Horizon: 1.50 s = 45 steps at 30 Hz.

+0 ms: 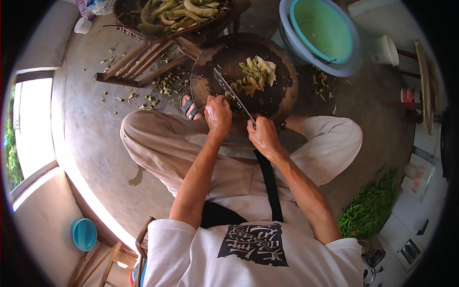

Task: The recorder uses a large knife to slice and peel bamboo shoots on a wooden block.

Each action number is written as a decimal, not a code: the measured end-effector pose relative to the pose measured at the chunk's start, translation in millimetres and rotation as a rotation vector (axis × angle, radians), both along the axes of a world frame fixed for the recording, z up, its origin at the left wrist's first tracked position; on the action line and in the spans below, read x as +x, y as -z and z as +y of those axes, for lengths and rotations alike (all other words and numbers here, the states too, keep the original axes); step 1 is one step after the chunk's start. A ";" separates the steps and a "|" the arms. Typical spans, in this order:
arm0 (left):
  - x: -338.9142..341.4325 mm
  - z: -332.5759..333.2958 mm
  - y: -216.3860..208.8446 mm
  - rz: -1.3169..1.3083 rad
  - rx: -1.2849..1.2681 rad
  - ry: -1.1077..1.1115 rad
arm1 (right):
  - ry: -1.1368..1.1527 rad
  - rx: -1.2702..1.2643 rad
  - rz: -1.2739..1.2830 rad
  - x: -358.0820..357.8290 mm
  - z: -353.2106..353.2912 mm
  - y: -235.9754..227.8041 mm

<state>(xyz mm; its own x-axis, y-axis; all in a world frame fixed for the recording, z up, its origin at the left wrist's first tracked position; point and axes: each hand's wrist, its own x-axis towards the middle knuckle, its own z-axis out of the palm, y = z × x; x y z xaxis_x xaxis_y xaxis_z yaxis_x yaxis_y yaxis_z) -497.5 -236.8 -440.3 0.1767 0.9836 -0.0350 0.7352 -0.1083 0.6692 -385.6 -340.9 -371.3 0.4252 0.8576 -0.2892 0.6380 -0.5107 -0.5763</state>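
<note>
My right hand (264, 137) is closed round the handle of a kitchen knife (233, 93). The blade slants up and left over a round wooden chopping board (203, 76), seen nearly edge-on, with pale specks along it. My left hand (218, 115) is closed at the board's near edge, left of the blade. A yellow-green bit of pepper (228, 99) shows between its fingers and the knife; most of what it holds is hidden. Right of the blade lies a pile of cut pale green pepper pieces (258, 72), with small seeds scattered around on the dark wood.
Beyond the board, a woven basket (125, 27) of long yellow-green peppers rests by a wooden chair (136, 64). A green colander (325, 28) sits in a blue basin (351, 67) at far right. Pepper stems litter the floor. Green peppers (367, 205) are heaped at right.
</note>
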 end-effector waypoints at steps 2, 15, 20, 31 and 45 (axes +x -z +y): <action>-2.0 -1.3 -12.0 -0.001 -0.014 0.024 | 0.045 0.016 0.111 3.0 4.8 6.6; -8.8 -1.1 -9.8 -0.001 -0.106 0.021 | 0.061 0.059 0.210 28.1 -10.2 -28.1; -5.6 3.2 -15.4 -0.067 -0.223 0.021 | -0.009 -0.011 0.207 25.7 -27.2 -24.6; -7.3 8.8 -10.9 -0.073 -0.241 -0.019 | 0.028 -0.126 0.120 -4.0 -12.6 -14.6; -25.3 -20.8 -36.8 0.202 -0.012 0.272 | 0.068 0.097 0.216 10.5 2.3 14.3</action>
